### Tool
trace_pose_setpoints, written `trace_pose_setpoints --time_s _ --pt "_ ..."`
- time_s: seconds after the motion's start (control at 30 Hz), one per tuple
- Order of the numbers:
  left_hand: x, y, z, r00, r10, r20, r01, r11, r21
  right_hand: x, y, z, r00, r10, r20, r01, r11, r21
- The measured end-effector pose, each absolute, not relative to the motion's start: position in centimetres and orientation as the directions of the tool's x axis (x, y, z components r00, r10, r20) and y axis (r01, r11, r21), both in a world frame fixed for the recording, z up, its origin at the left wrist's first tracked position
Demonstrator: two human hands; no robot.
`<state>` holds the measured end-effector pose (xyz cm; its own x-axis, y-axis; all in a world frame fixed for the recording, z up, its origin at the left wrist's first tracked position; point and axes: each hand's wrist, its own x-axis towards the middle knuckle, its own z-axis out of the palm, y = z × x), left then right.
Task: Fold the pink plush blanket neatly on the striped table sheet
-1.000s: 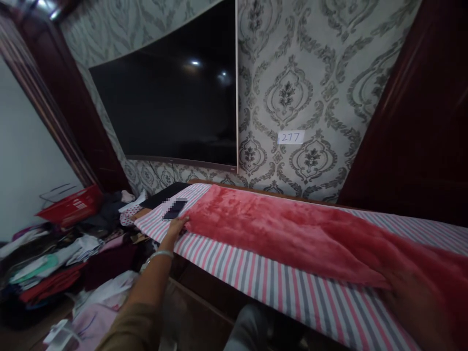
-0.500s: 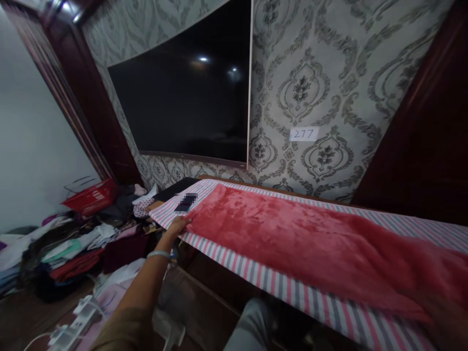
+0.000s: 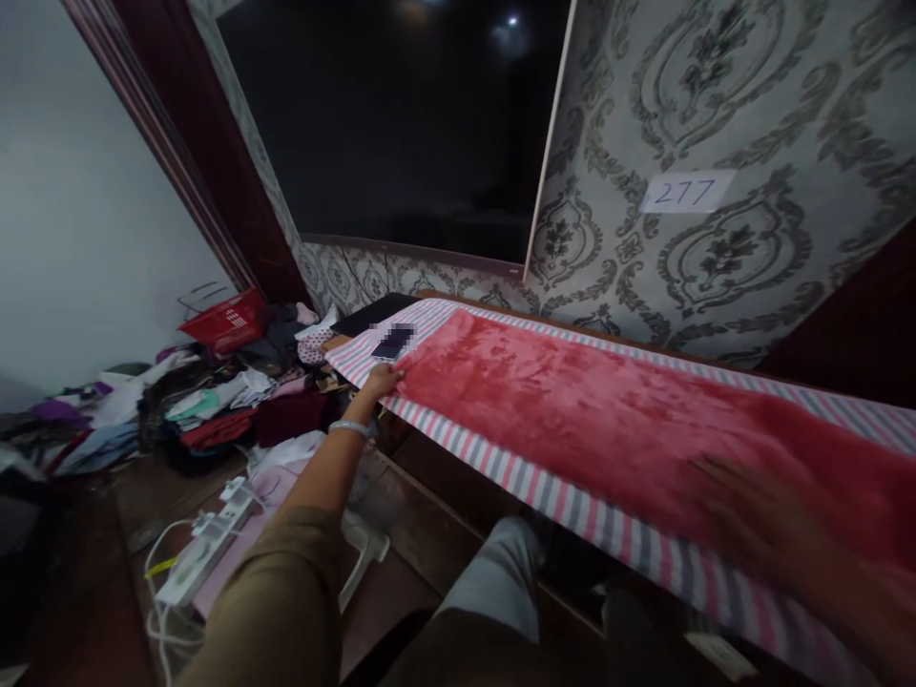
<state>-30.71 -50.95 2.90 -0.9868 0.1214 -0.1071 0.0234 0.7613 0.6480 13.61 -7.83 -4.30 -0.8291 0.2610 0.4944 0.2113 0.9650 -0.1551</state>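
Observation:
A long red plush cloth [image 3: 572, 401] lies spread over a pink, grey and white striped cloth [image 3: 493, 460] on a narrow table. My left hand [image 3: 385, 380] is at the plush cloth's near left corner, its fingers closed on the edge. My right hand [image 3: 759, 510], blurred by motion, lies over the plush cloth towards the right with its fingers stretched out. Just beyond my left hand a dark phone [image 3: 393, 343], partly pixelated, rests on the striped cloth.
Piles of clothes [image 3: 221, 410] and a red basket [image 3: 227, 320] are on the left. A white power strip [image 3: 207, 549] with cables lies at lower left. A large TV [image 3: 401, 124] hangs on the patterned wall behind the table, beside a paper marked 277 [image 3: 687, 192].
The view has tilted down and turned left. My right hand has come in from the right edge across the red plush cloth. My left hand stays at the corner.

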Motion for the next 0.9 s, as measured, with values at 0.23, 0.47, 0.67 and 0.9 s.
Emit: trace_pose_setpoints --time_s 0.23,0.47,0.67,0.9 --pt "-30.0 -51.0 2.9 -0.982 0.187 0.027 0.181 0.888 0.422 9.5 -8.7 -7.2 -0.852 0.347 0.392 0.322 0.938 -0.131" --pt "-26.2 -47.3 3.6 -0.733 0.565 0.379 0.649 0.748 0.139 10.3 -9.4 -7.0 -0.852 0.35 0.39 0.358 0.932 -0.055" --pt "-24.4 -41.1 2.2 -0.404 0.885 0.231 0.908 0.357 0.219 10.3 -9.1 -7.1 -0.847 0.359 0.391 0.369 0.928 -0.053" --pt "-24.7 -38.0 2.2 -0.606 0.75 0.265 0.794 0.585 0.164 7.4 -10.1 -4.5 -0.836 0.39 0.386 0.36 0.921 -0.151"
